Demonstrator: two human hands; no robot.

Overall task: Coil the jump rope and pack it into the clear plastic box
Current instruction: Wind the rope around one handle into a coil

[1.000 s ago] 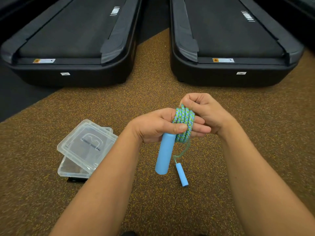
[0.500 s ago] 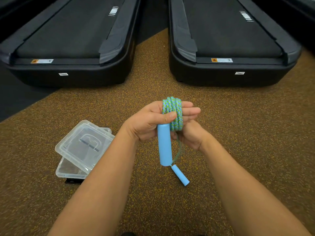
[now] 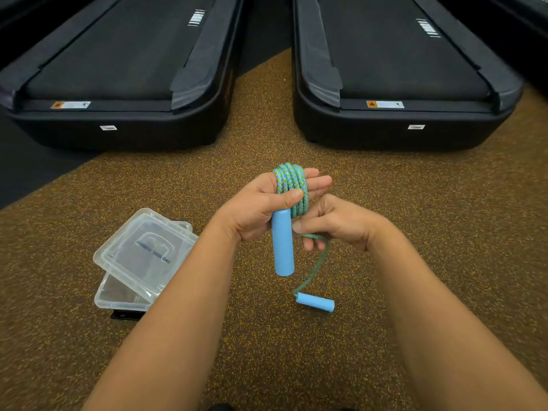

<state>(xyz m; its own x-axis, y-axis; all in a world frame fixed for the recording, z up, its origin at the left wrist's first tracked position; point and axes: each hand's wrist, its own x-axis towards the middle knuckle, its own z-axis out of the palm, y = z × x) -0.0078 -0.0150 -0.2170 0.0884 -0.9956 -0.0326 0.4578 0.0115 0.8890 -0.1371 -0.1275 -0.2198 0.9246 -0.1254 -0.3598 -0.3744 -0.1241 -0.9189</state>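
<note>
Now my left grip [image 3: 255, 212] clamps coil [image 3: 289, 185] and upright handle [image 3: 283, 247]; right grip [image 3: 335, 223] pinches the tail [image 3: 317, 265], loose handle [image 3: 315, 301] at six o'clock.

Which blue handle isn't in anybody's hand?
The lower handle, turned sideways at the end of the rope, down by the floor. The upper handle stands upright, gripped by the left hand below the coil.

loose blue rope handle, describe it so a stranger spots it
Over the speckled brown floor before two black treadmills, look below the hands. A blue cylinder handle sits sideways at the slack braided rope's end; its twin stands upright in the left hand.
</note>
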